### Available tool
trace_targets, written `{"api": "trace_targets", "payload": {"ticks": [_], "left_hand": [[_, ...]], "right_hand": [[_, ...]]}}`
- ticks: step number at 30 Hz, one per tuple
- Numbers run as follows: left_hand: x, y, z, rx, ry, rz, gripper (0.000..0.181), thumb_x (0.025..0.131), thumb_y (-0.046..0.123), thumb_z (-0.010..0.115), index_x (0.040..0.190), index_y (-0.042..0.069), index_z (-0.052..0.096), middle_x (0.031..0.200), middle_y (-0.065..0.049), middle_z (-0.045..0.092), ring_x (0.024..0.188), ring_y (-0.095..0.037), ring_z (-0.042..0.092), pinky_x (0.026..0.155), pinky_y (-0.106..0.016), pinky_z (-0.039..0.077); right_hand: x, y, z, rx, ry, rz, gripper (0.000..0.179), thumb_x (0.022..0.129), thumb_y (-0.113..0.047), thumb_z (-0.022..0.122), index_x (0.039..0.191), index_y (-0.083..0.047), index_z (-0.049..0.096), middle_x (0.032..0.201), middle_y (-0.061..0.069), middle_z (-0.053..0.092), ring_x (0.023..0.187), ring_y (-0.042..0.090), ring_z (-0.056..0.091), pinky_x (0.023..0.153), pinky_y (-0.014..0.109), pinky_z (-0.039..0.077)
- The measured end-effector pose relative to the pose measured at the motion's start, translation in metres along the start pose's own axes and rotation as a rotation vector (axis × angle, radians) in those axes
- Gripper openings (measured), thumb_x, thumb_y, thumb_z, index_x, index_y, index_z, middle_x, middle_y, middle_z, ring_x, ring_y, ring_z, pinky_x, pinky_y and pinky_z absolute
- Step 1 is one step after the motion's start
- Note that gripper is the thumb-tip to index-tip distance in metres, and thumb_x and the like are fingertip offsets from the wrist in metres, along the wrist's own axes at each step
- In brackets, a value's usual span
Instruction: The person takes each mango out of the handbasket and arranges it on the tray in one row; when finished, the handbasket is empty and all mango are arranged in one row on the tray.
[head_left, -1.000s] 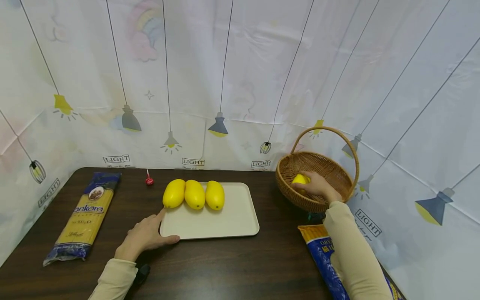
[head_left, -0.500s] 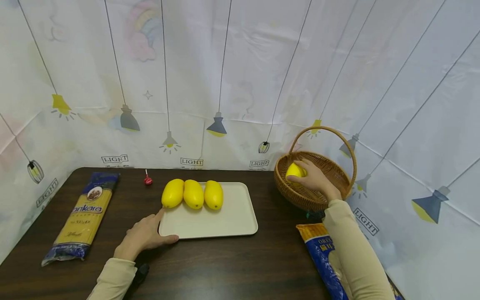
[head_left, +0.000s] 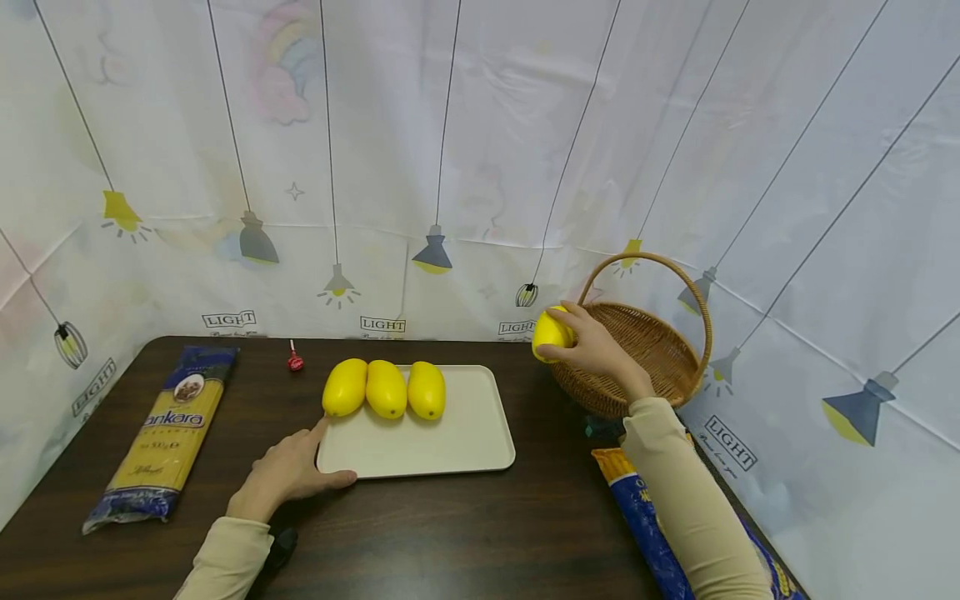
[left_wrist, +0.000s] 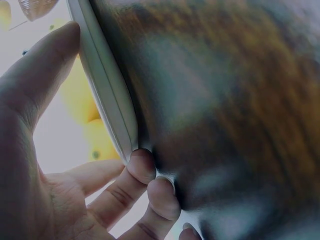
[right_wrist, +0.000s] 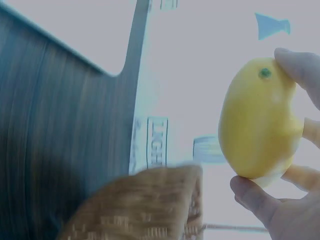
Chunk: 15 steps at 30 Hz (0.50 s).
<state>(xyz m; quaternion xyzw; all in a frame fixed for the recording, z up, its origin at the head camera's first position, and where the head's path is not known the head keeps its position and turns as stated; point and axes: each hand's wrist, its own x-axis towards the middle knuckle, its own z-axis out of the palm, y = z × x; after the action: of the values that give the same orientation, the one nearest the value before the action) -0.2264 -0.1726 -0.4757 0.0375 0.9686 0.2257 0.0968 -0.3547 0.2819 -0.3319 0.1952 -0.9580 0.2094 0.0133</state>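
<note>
My right hand point(head_left: 596, 346) grips a yellow mango point(head_left: 551, 335) above the left rim of the wicker basket point(head_left: 660, 333). In the right wrist view the thumb and fingertips hold the mango point(right_wrist: 257, 117) from one side, and its green stem end shows. Three more mangoes point(head_left: 386, 389) lie side by side along the far left part of the cream tray point(head_left: 450, 442). My left hand point(head_left: 288, 471) rests at the tray's near left corner, thumb by the front edge. In the left wrist view the fingers point(left_wrist: 142, 165) touch the tray's edge point(left_wrist: 107, 95).
A pasta pack point(head_left: 172, 433) lies on the left of the dark table point(head_left: 450, 533). A red lollipop point(head_left: 296, 358) is behind the tray. Under my right forearm lies a blue and orange bag point(head_left: 648, 533). A dark green item point(head_left: 600, 427) sits in front of the basket.
My right hand has lifted the mango out of the basket and moved it left past the rim. The left hand and the three mangoes on the tray have stayed put.
</note>
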Motion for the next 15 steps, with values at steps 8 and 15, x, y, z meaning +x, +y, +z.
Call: {"api": "trace_targets", "payload": {"ticks": [8,15], "left_hand": [[0.001,0.001,-0.001,0.003,0.001,0.001,0.118,0.074,0.075,0.071,0.159,0.007,0.026,0.146,-0.030,0.050,0.123,-0.055,0.054,0.086,-0.077,0.043],[0.000,0.001,-0.001,0.005,0.000,0.002,0.118,0.074,0.075,0.071,0.159,0.006,0.027,0.146,-0.030,0.049,0.123,-0.055,0.054,0.087,-0.076,0.044]], "right_hand": [[0.017,-0.024,0.028,0.015,-0.052,-0.054,0.077,0.091,-0.046,0.071,0.156,-0.020,0.039,0.169,0.015,0.017,0.148,0.045,0.032,0.112,0.059,0.041],[0.027,-0.039,0.054,0.048,-0.090,-0.079,0.078,0.090,-0.048,0.072,0.155,-0.018,0.041,0.168,0.016,0.018,0.152,0.044,0.026,0.115,0.059,0.038]]}}
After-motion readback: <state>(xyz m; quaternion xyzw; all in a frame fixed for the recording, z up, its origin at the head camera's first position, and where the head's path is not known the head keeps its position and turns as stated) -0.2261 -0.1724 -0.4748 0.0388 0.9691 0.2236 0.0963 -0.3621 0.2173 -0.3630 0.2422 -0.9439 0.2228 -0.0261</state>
